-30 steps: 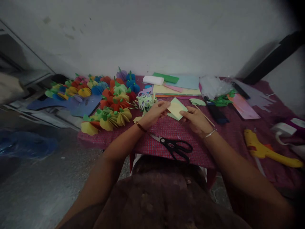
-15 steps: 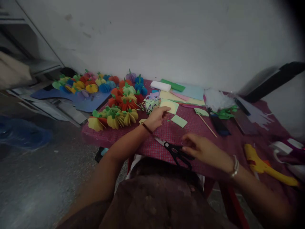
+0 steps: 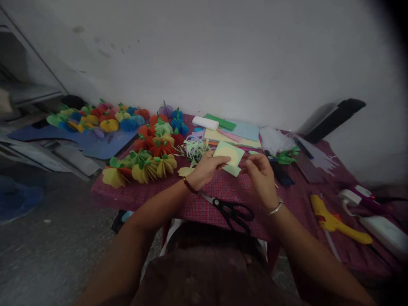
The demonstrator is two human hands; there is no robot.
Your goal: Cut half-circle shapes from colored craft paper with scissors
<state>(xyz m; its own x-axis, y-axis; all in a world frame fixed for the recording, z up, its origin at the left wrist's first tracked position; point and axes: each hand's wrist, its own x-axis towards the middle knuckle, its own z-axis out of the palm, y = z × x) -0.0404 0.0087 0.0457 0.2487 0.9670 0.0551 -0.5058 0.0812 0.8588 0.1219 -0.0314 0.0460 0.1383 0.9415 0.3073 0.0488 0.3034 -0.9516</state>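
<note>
My left hand (image 3: pixel 207 168) is closed on a pale green sheet of paper (image 3: pixel 223 149), its thumb pressed on a round cream paper piece (image 3: pixel 235 158) that lies on the sheet. My right hand (image 3: pixel 259 174) is at the right edge of the paper, fingers loosely bent and apart; whether the fingertips touch it I cannot tell. A smaller pale green piece (image 3: pixel 234 171) shows just below the sheet. Black-handled scissors (image 3: pixel 231 209) lie with blades apart on the checked cloth near my body, below both hands.
Rows of coloured paper pumpkins (image 3: pixel 148 168) fill the table's left side. Shredded paper strips (image 3: pixel 195 149) sit behind my left hand, with stacked paper sheets (image 3: pixel 245 131) farther back. A yellow glue gun (image 3: pixel 334 223) and a white adapter (image 3: pixel 350 196) lie at right.
My left hand has picked up the pale green sheet with the cream piece and tilted it up. My right hand has moved from beside the scissors handles up to the paper's edge.
</note>
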